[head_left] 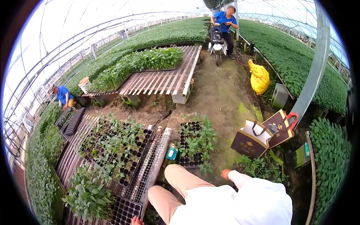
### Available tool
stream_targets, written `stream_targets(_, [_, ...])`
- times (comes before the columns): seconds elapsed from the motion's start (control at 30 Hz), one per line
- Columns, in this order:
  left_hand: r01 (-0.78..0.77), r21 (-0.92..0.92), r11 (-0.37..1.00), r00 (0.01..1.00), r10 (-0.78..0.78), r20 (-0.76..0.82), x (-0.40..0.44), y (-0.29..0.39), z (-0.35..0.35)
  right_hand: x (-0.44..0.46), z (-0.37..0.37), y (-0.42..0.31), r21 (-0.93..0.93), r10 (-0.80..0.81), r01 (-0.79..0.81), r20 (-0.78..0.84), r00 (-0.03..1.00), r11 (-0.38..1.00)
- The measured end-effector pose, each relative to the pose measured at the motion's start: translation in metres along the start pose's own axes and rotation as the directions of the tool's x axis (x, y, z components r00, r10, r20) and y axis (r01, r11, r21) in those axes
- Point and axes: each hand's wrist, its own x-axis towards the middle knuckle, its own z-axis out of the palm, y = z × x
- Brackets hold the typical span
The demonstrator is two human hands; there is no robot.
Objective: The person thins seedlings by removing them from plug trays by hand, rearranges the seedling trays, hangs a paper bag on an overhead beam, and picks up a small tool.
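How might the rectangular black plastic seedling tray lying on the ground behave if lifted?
The black plastic tray would probably flex, since its grid of cells looks thin-walled. Its right side may feel heavier, as leafy green seedlings crowd there. Their overhanging leaves could snag or bruise.

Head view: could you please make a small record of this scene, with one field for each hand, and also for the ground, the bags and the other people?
Left hand: at the edge of a black cell tray; contact unclear
Right hand: low above the path; grip unclear
Ground: seedling tray, yellow sack
Bags: open dark bag, red-handled bag beside it
Other people: person on scooter, ahead; person bending, far left
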Motion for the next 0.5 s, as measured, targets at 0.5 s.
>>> stream_targets(0.5, [0.460, -0.681, 0.569, 0.801, -0.598, 0.041, -0.036, 0.001, 0.053, -0.009, 0.013, -0.027, 0.163, -0.066, 0.044, 0.136, 0.989, 0.986])
